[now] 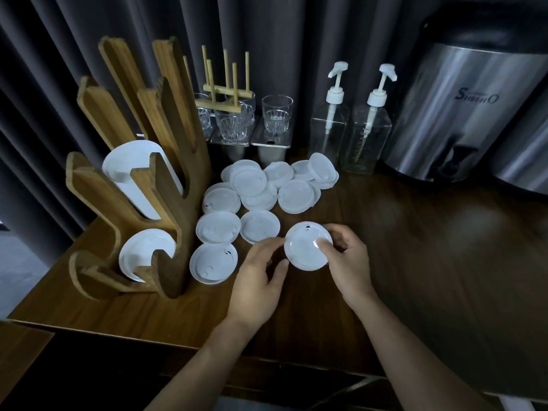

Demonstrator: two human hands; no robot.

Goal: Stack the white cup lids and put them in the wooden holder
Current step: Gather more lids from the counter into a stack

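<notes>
The white lid (pixel 305 247) is held over the front centre of the table (pixel 415 262). The right hand (pixel 347 262) pinches its right edge, thumb on top. The left hand (pixel 258 280) curls its fingers round the left rim. The loose lids (pixel 261 185) lie scattered just behind, beside the wooden holder (pixel 175 203), two slots of which already carry lids. Recommended: keep the lid level, centre it over the next loose lid, and press evenly until it nests.

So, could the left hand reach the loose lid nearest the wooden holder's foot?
Probably yes: the loose lid lies left of the left hand, nothing between them, though it must first release the held lid.
</notes>
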